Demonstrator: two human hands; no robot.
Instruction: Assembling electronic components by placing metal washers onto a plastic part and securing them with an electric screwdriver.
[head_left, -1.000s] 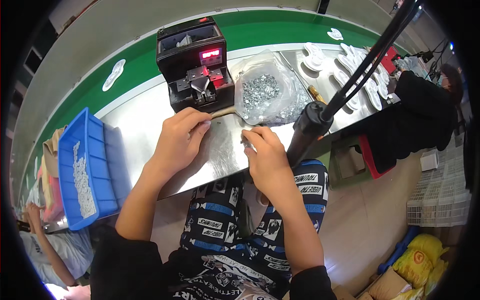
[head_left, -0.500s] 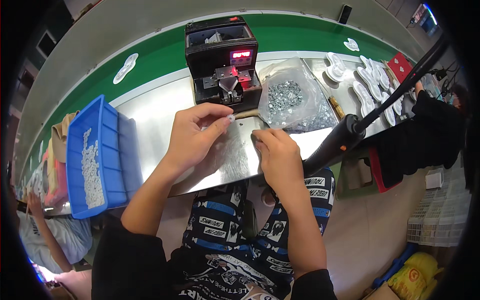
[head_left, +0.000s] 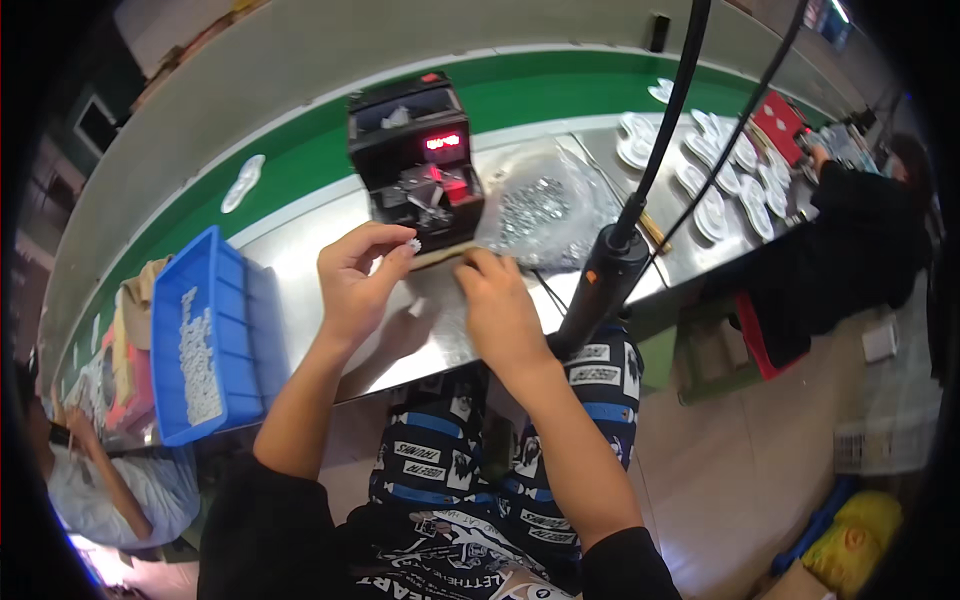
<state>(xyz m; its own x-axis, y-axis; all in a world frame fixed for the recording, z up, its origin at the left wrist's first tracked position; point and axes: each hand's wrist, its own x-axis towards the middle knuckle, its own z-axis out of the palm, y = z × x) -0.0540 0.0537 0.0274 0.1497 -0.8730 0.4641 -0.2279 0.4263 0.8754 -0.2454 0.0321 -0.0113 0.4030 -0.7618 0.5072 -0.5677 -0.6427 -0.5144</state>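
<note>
My left hand [head_left: 350, 285] pinches a small white toothed plastic piece [head_left: 414, 245] between thumb and forefinger, above the metal bench and just in front of a black machine [head_left: 405, 165]. The machine has a red lit display and a metal fixture low on its front. My right hand [head_left: 500, 312] is closed with curled fingers over the bench, beside a brownish strip [head_left: 443, 257]; anything in its fingertips is hidden. Behind that hand lies a clear plastic bag [head_left: 590, 195] of small shiny metal parts [head_left: 535, 208].
A blue bin [head_left: 255, 345] with many white pieces [head_left: 200, 365] stands left. A black cylindrical tool [head_left: 600, 285] with a cable rises right of my right hand. White moulded parts [head_left: 708, 215] lie farther right, near a person in black [head_left: 850, 240]. Another person [head_left: 120, 500] sits far left.
The whole view has shifted and blurred slightly, so the machine and both hands appear farther left. My left hand still pinches the white piece; my right hand remains closed near the bag.
</note>
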